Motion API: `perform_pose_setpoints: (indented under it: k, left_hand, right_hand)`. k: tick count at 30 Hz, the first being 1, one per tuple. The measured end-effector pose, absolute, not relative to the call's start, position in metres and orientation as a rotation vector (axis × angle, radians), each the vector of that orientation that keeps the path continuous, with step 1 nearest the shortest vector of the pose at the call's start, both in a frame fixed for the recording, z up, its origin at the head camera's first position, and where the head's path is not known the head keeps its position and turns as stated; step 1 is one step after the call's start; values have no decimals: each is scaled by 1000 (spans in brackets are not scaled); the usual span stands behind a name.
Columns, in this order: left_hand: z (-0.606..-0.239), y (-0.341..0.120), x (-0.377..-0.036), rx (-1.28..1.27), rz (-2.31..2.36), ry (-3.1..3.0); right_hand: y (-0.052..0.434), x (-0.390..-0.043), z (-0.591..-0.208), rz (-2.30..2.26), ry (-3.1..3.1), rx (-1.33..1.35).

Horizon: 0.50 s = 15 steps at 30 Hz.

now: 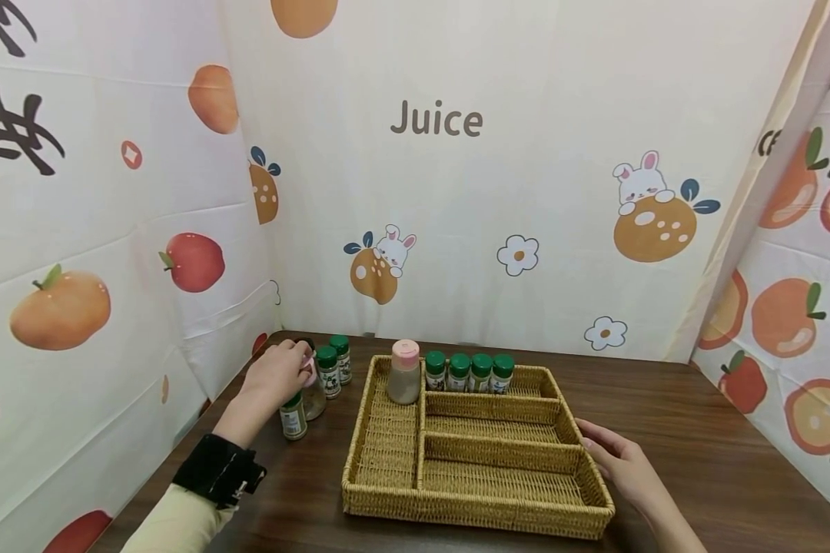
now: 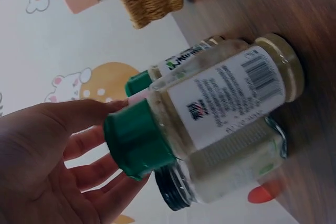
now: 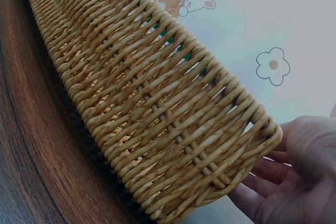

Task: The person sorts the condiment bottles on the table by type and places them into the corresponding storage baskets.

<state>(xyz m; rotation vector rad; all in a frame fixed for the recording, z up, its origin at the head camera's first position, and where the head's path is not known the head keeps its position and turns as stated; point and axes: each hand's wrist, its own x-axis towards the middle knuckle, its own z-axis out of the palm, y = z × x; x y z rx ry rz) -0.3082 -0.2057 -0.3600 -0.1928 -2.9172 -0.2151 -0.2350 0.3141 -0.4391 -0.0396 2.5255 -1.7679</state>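
Note:
My left hand [image 1: 277,376] reaches down over a group of jars at the table's left and grips the pink lid [image 1: 310,372] of a clear jar [image 1: 313,401]. Nearer me stands a green-capped spice jar [image 1: 293,421]; in the left wrist view this spice jar [image 2: 226,95] partly hides the gripped one. A dark-lidded jar [image 2: 226,174] is beside them. Two more green-capped jars [image 1: 329,376] stand just to the right. My right hand [image 1: 619,465] touches the right outer side of the wicker basket [image 1: 480,511], its fingers loosely bent in the right wrist view.
In the basket's long left compartment stands a pink-capped bottle [image 1: 405,376]. Several green-capped spice jars [image 1: 459,373] line the back right compartment. Two more compartments lie in front of that row. Printed cloth [image 1: 456,192] encloses the table's back and sides.

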Motion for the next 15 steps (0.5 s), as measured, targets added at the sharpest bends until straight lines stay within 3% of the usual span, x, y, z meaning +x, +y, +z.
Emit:
perform_pose_setpoints:
  k: [15]
  left_hand:
    - [-336,-186,-290,-311,-256,-2732]
  right_hand:
    - [313,-234,-439,-1760,2533,-25]
